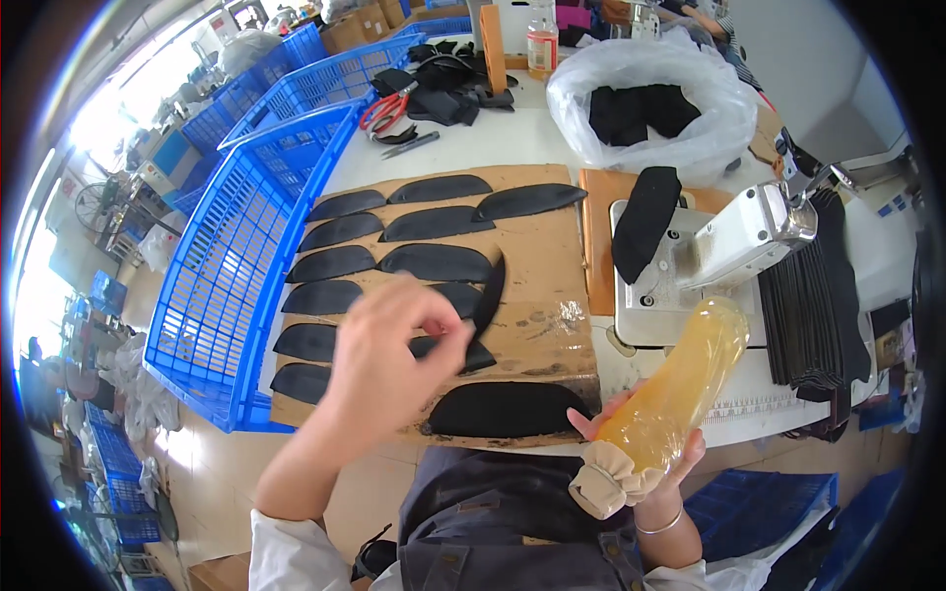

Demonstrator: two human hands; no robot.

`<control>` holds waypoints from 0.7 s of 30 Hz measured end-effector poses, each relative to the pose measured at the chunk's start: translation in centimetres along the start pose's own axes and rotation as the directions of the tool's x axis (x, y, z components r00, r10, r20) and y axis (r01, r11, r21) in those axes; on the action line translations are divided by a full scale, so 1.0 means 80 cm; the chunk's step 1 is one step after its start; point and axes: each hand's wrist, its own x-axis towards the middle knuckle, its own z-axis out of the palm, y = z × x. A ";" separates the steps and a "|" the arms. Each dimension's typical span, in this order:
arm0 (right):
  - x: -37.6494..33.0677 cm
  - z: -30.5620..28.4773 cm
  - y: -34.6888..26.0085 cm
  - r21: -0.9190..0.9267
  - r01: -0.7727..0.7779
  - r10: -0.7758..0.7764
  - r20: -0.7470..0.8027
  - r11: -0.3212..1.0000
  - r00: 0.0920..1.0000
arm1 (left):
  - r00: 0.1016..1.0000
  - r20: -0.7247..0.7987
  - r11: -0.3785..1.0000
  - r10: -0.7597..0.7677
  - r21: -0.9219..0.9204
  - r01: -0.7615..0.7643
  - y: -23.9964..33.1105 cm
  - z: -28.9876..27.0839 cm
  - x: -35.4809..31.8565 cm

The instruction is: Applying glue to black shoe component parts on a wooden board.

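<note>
Over mid-board (542,256), left hand (389,345) pinches a curved black piece (493,295); hands apart. At 4 o'clock, right hand (678,475) wraps the yellow bottle (680,379). Machine (744,236) at 3; blue crate (254,379) at 9.

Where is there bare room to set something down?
Bare: the cardboard's middle right, between black pieces and brown board; the white tabletop between grey snips and plastic bag. Crowded: the cardboard's left side, around the left hand.
</note>
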 end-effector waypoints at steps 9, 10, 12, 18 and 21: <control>0.002 0.009 -0.003 0.095 -0.005 0.014 -0.094 0.995 0.995 | 0.875 0.006 0.647 0.484 0.671 -0.362 -0.038 0.097 0.100; 0.001 0.010 -0.005 0.091 -0.006 0.014 -0.086 0.996 0.996 | 0.876 0.106 0.638 0.471 0.645 -0.421 -0.043 0.116 0.098; -0.004 0.011 -0.011 0.072 0.002 0.008 -0.128 0.997 0.992 | 0.876 0.144 0.646 0.460 0.623 -0.442 -0.044 0.142 0.089; -0.008 0.008 -0.019 0.003 0.012 -0.011 -0.160 1.000 0.987 | 0.901 0.118 0.772 0.418 0.477 -0.421 -0.064 0.159 0.083; -0.007 0.008 -0.022 0.015 0.022 -0.019 -0.161 1.000 0.987 | 0.922 0.192 0.808 0.336 0.445 -0.387 -0.063 0.154 0.096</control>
